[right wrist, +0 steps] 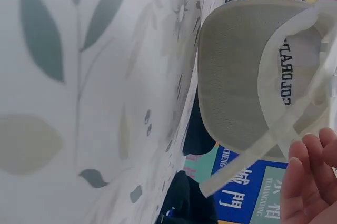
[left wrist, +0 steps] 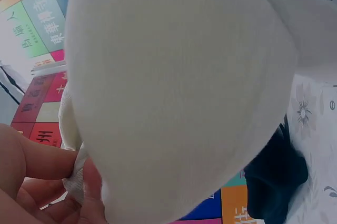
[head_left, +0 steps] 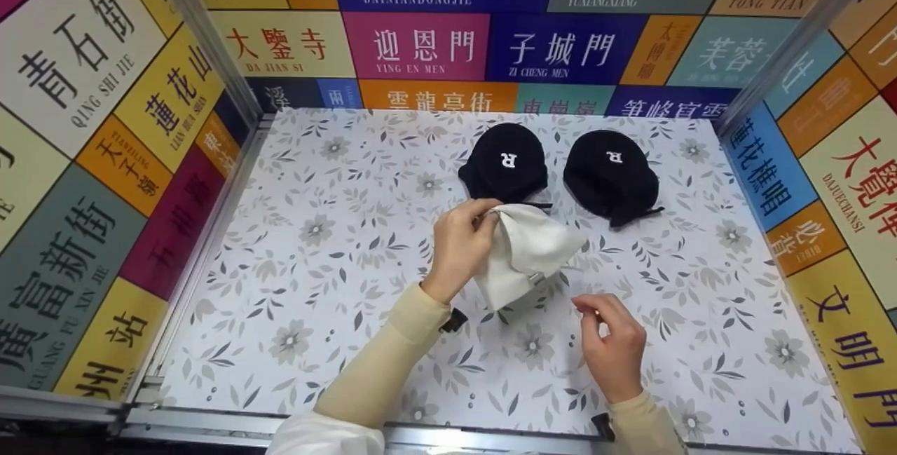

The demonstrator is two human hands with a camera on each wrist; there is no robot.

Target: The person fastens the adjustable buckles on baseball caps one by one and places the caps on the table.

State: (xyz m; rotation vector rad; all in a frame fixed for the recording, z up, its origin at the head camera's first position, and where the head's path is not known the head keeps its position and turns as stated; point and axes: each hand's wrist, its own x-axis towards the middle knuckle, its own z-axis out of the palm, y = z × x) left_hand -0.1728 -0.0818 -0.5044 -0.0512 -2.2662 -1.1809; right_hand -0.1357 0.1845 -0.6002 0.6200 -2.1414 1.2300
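A cream baseball cap point(head_left: 532, 238) hangs above the table, pinched at its edge between the thumb and fingers of my left hand point(head_left: 462, 241). Up close in the left wrist view, its smooth cloth point(left wrist: 179, 87) fills most of the picture. From the right wrist view I see the underside of the brim point(right wrist: 231, 71), a printed label point(right wrist: 285, 71) inside, and a loose strap point(right wrist: 247, 166) with a free end. My right hand point(head_left: 613, 346) hovers to the lower right of the cap, fingers loosely bent, apart from it and holding nothing.
Two black caps with a white letter stand at the back of the table: one left point(head_left: 504, 160), one right point(head_left: 610, 171). A floral cloth point(head_left: 315, 231) covers the table. Panels with street names point(head_left: 413, 45) wall in the back and both sides.
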